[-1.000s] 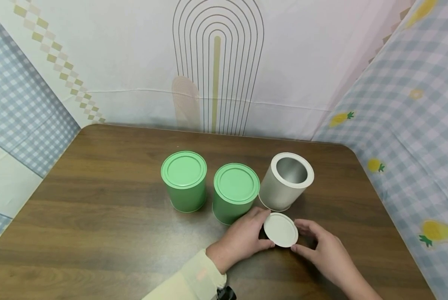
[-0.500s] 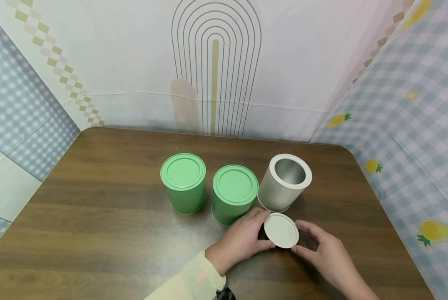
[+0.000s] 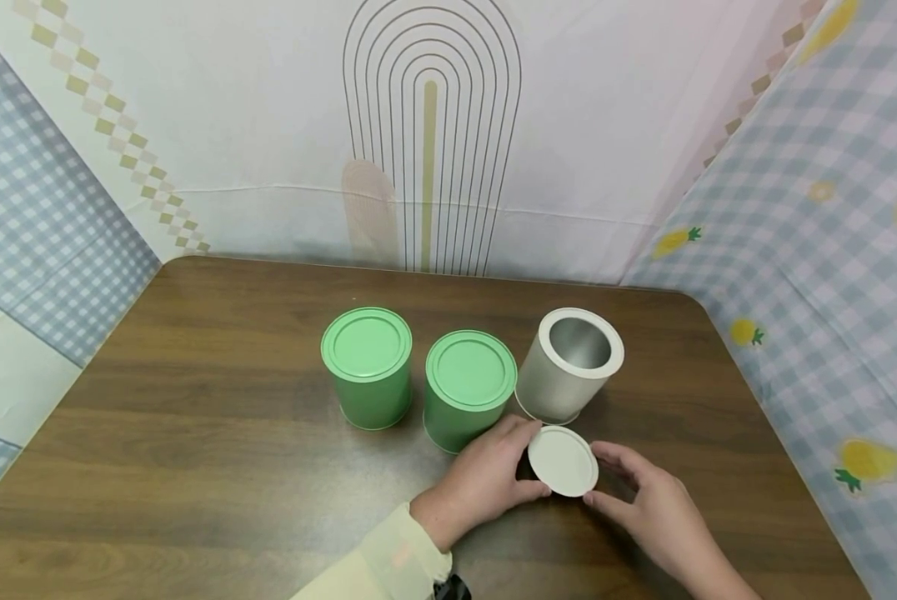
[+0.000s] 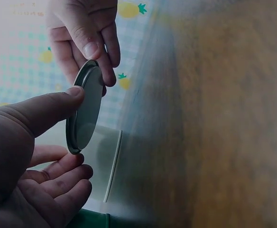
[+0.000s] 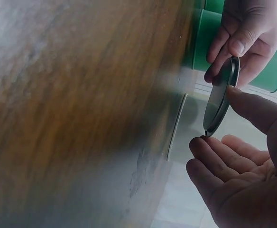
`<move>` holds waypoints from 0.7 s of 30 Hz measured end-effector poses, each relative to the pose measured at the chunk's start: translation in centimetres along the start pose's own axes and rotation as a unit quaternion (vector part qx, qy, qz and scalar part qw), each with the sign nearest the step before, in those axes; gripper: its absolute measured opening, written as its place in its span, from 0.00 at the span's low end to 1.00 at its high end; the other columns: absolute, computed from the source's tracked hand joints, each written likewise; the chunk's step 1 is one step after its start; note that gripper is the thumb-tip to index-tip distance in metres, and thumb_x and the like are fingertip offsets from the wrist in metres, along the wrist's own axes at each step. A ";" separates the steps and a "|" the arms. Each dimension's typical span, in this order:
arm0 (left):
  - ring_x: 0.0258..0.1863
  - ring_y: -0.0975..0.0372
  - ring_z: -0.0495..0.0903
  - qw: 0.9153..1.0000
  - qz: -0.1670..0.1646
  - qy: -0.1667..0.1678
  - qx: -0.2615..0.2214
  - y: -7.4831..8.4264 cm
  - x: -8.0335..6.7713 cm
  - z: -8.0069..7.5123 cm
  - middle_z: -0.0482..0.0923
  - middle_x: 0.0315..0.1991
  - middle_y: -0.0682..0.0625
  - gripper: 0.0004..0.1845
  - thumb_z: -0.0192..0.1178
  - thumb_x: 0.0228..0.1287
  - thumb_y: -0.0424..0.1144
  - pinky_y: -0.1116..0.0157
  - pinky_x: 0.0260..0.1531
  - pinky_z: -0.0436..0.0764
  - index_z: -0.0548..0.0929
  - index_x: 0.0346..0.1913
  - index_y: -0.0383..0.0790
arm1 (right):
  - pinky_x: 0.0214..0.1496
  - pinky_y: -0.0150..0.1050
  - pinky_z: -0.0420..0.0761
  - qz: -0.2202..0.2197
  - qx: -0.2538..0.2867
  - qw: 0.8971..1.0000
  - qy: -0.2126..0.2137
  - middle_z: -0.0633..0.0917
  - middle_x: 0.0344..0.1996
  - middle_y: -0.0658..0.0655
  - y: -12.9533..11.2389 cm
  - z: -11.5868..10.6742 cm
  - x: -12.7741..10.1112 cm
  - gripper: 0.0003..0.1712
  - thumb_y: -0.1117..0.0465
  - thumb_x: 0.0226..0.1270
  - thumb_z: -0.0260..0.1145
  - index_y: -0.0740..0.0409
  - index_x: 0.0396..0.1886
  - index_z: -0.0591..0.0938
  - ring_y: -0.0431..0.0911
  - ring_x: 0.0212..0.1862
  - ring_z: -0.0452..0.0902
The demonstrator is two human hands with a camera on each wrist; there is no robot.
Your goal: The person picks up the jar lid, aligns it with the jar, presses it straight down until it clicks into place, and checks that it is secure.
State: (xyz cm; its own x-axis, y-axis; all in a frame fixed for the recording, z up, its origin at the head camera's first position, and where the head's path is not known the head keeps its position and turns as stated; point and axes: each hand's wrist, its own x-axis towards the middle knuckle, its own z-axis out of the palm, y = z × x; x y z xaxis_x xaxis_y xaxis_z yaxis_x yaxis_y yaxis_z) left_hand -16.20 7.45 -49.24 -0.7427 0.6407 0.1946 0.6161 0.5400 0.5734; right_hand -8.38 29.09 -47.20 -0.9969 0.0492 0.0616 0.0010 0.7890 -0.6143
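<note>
A round white lid (image 3: 563, 461) is held level just above the brown table (image 3: 193, 433), in front of an open silver tin (image 3: 568, 367) with a white rim. My left hand (image 3: 519, 462) pinches the lid's left edge between thumb and fingers. From the other side, my right hand (image 3: 606, 475) pinches its right edge. The left wrist view shows the lid (image 4: 84, 114) edge-on between my left hand (image 4: 53, 142) and my right hand (image 4: 88, 42). In the right wrist view the lid (image 5: 219, 99) sits between my right hand (image 5: 233, 142) and my left hand (image 5: 245, 38).
Two green tins with closed lids (image 3: 368, 367) (image 3: 468, 387) stand left of the silver tin, the nearer one close to my left hand. Patterned cloth walls (image 3: 794, 208) enclose the table on three sides. Bare wood lies to the left and front.
</note>
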 end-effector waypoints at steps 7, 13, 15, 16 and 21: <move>0.54 0.63 0.79 1.000 -0.006 -0.004 -0.006 0.1 0.0 -0.2 0.76 0.57 0.51 0.39 0.77 0.54 0.49 0.68 0.55 0.78 0.74 0.67 0.39 | 0.55 0.51 0.82 0.004 0.007 1.000 0.000 0.86 0.53 0.56 -0.1 -0.1 0.1 0.34 0.55 0.50 0.82 0.56 0.59 0.81 0.53 0.55 0.83; 0.54 0.63 0.79 1.000 -0.007 -0.005 -0.006 0.1 0.0 -0.2 0.76 0.57 0.51 0.39 0.77 0.54 0.49 0.68 0.55 0.78 0.74 0.67 0.39 | 0.56 0.51 0.81 0.008 0.010 1.000 -0.001 0.86 0.54 0.56 0.0 -0.1 0.0 0.34 0.55 0.51 0.82 0.55 0.58 0.81 0.53 0.55 0.83; 0.54 0.63 0.79 1.000 -0.008 -0.005 -0.006 0.1 0.0 -0.2 0.76 0.57 0.51 0.39 0.77 0.54 0.49 0.67 0.55 0.78 0.74 0.67 0.40 | 0.56 0.51 0.81 0.009 0.011 1.000 -0.002 0.86 0.54 0.56 0.0 0.0 0.0 0.34 0.55 0.51 0.82 0.55 0.58 0.81 0.53 0.55 0.83; 0.54 0.63 0.79 1.000 -0.008 -0.004 -0.007 0.1 0.0 -0.2 0.76 0.57 0.51 0.39 0.77 0.54 0.49 0.67 0.55 0.78 0.74 0.67 0.40 | 0.56 0.51 0.81 0.009 0.012 1.000 -0.002 0.86 0.54 0.56 0.0 0.0 0.0 0.33 0.55 0.51 0.82 0.55 0.58 0.81 0.53 0.55 0.83; 0.55 0.63 0.78 1.000 -0.008 -0.001 -0.008 0.2 0.0 -0.2 0.76 0.57 0.51 0.39 0.77 0.55 0.49 0.67 0.56 0.78 0.74 0.67 0.40 | 0.56 0.51 0.82 0.004 0.012 1.000 0.005 0.86 0.53 0.56 -0.1 -0.1 -0.1 0.33 0.57 0.51 0.82 0.54 0.58 0.81 0.53 0.55 0.83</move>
State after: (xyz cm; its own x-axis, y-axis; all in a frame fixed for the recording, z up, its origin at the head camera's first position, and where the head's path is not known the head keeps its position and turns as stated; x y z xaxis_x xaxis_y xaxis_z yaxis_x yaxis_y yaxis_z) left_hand -16.10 7.42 -48.94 -0.7516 0.6335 0.1838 0.6002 0.5412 0.5890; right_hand -8.32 29.07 -47.12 -0.9961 0.0607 0.0645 0.0062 0.7742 -0.6330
